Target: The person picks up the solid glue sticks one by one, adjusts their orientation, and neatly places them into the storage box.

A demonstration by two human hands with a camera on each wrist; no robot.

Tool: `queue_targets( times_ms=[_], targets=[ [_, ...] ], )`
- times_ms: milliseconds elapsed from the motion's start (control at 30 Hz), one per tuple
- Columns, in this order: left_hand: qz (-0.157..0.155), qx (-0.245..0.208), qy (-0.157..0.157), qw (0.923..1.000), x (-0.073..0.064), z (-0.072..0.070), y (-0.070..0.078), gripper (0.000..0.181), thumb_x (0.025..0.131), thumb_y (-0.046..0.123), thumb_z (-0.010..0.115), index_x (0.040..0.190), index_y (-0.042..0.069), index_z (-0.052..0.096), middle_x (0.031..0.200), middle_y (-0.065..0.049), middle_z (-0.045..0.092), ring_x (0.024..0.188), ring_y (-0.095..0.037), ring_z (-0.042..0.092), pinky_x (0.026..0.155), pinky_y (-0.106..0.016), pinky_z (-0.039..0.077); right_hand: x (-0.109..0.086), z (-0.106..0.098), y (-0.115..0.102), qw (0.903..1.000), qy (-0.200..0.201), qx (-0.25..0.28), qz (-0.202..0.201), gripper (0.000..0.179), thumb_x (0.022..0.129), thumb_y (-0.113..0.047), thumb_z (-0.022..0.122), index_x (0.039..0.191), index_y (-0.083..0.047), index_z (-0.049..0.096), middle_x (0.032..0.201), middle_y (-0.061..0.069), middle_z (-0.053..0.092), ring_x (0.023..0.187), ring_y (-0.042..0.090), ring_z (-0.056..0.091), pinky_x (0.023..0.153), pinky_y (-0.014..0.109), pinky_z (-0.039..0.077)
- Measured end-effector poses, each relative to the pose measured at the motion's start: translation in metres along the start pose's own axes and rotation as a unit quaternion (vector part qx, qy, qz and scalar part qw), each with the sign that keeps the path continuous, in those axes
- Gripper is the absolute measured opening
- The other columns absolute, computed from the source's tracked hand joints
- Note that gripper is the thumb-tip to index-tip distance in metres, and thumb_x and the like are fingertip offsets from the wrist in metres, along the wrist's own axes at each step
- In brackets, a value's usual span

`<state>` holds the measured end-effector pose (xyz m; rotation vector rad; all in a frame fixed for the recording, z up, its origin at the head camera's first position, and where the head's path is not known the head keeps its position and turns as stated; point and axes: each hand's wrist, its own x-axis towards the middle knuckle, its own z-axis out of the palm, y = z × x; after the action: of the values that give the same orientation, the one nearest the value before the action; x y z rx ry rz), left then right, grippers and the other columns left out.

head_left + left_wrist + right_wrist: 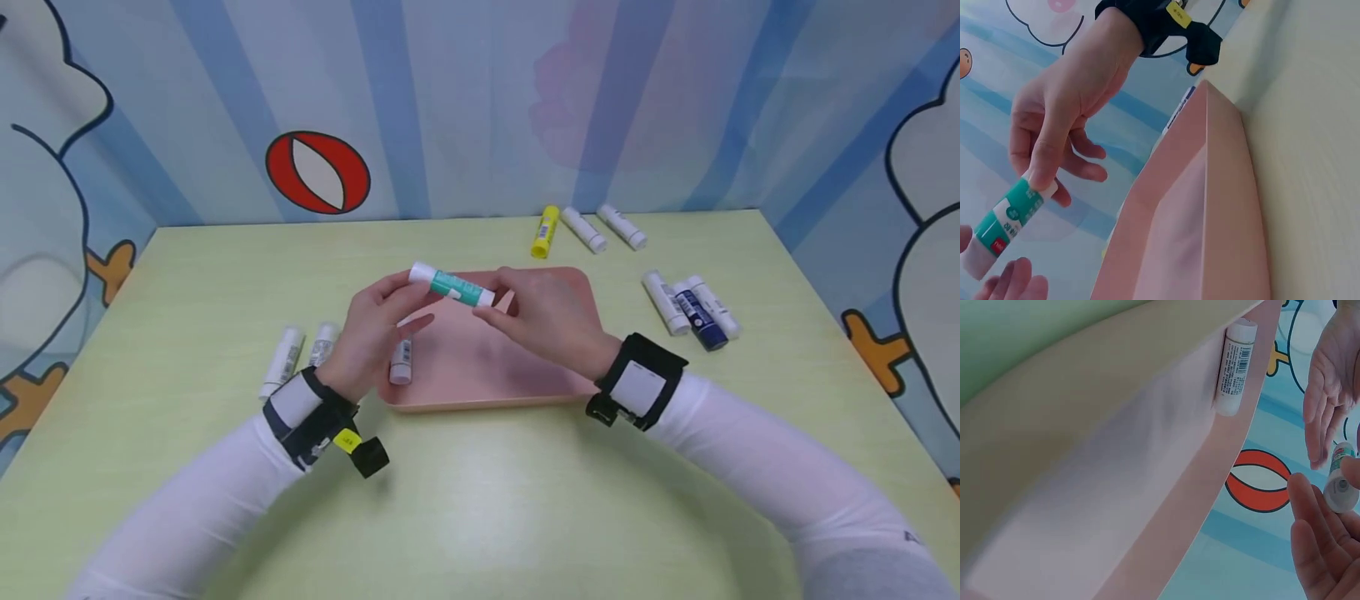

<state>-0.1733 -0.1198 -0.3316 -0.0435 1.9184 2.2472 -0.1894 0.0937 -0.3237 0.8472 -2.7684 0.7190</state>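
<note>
A glue stick (459,287) with a green label and white ends is held nearly level above the pink tray (517,367). My right hand (551,317) pinches its right end between thumb and fingers; the left wrist view shows the thumb pressed on that white end. Around the other end, my left hand (375,329) has its fingers extended and its thumb held away from the stick. In the tray's left part lies a white glue stick (1235,369), partly hidden by my left hand in the head view.
Two white glue sticks (283,360) lie left of the tray. Behind it are a yellow glue stick (545,232) and two white ones (583,230). To the right, a navy glue stick (700,315) lies between two white ones. A printed backdrop (480,100) borders the table (480,500).
</note>
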Motion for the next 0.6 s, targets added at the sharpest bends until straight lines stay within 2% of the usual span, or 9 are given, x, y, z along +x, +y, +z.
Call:
queue_targets(
  times_ms=[167,333,500,600],
  targets=[
    [-0.003,-0.05,0.02,0.9986,0.0,0.007,-0.002,0.049,0.084,0.031,0.061,0.123,0.005,0.046,0.119,-0.012,0.051,0.106,-0.02,0.054,0.086,-0.033,0.042,-0.001,0.002,-0.001,0.9981,-0.007,0.061,0.0,0.026,0.083,-0.033,0.064,0.102,-0.016,0.06,0.079,-0.008,0.058,0.064,0.004,0.051,0.056,0.021,0.042],
    [-0.014,-0.075,0.034,0.9965,0.0,0.012,-0.002,0.046,0.085,0.029,0.06,0.121,0.005,0.047,0.119,-0.012,0.05,0.106,-0.02,0.054,0.087,-0.034,0.041,-0.001,0.004,-0.001,0.9979,-0.009,0.063,0.004,0.024,0.083,-0.034,0.063,0.099,-0.016,0.06,0.081,-0.008,0.058,0.063,0.004,0.051,0.057,0.021,0.042],
    [-0.015,-0.067,0.032,0.9972,0.002,0.012,-0.003,0.047,0.085,0.03,0.06,0.122,0.005,0.046,0.119,-0.012,0.05,0.107,-0.021,0.053,0.089,-0.035,0.04,-0.002,0.004,0.0,0.9979,-0.02,0.062,0.008,0.026,0.083,-0.036,0.062,0.102,-0.019,0.06,0.084,-0.01,0.058,0.065,0.005,0.051,0.058,0.021,0.042],
    [-0.009,-0.037,0.027,0.9989,0.005,0.008,-0.004,0.047,0.086,0.031,0.059,0.122,0.004,0.046,0.119,-0.013,0.05,0.107,-0.022,0.054,0.088,-0.035,0.041,-0.003,0.003,0.003,0.9982,-0.025,0.055,0.003,0.03,0.082,-0.038,0.063,0.105,-0.02,0.06,0.084,-0.011,0.058,0.068,0.005,0.052,0.06,0.022,0.042]
  ],
)
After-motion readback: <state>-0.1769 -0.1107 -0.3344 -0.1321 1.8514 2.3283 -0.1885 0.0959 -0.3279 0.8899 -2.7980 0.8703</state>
